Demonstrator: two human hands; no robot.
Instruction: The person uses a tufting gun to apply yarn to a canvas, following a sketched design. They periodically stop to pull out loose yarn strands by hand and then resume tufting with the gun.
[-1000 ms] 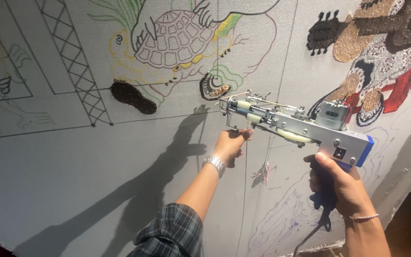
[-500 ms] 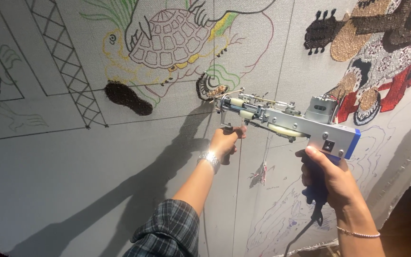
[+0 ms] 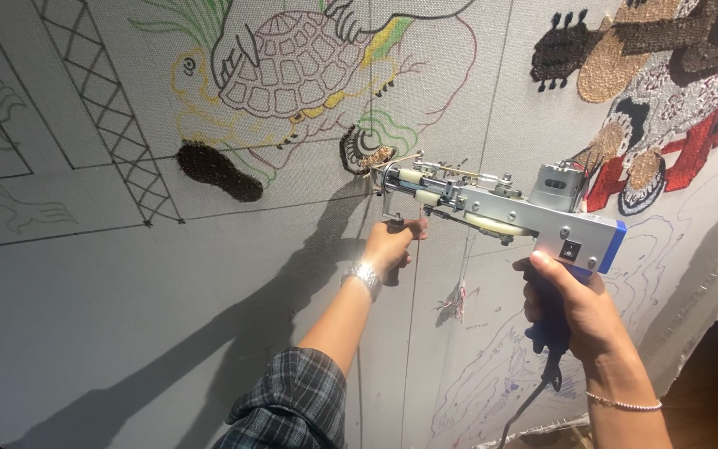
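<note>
I hold a silver and blue tufting gun point(image 3: 508, 208) against a stretched grey cloth point(image 3: 168, 299) covered with drawn outlines. My right hand point(image 3: 571, 303) grips the gun's blue rear handle, a black cord hanging below it. My left hand point(image 3: 392, 245), with a metal watch on its wrist, grips the front handle under the needle. The needle tip touches the cloth by a small brown and black tufted patch point(image 3: 363, 150) beneath a drawn turtle point(image 3: 292, 62).
A dark tufted oval point(image 3: 218, 170) lies left of the needle. Finished tufted areas in brown, black, white and red point(image 3: 666, 100) fill the upper right. A lattice tower outline point(image 3: 110, 116) stands at left. The cloth's frayed edge point(image 3: 700, 291) runs down the right.
The gun and both hands have shifted up and left across the cloth, bringing the needle to the small patch under the turtle. Both grips are unchanged.
</note>
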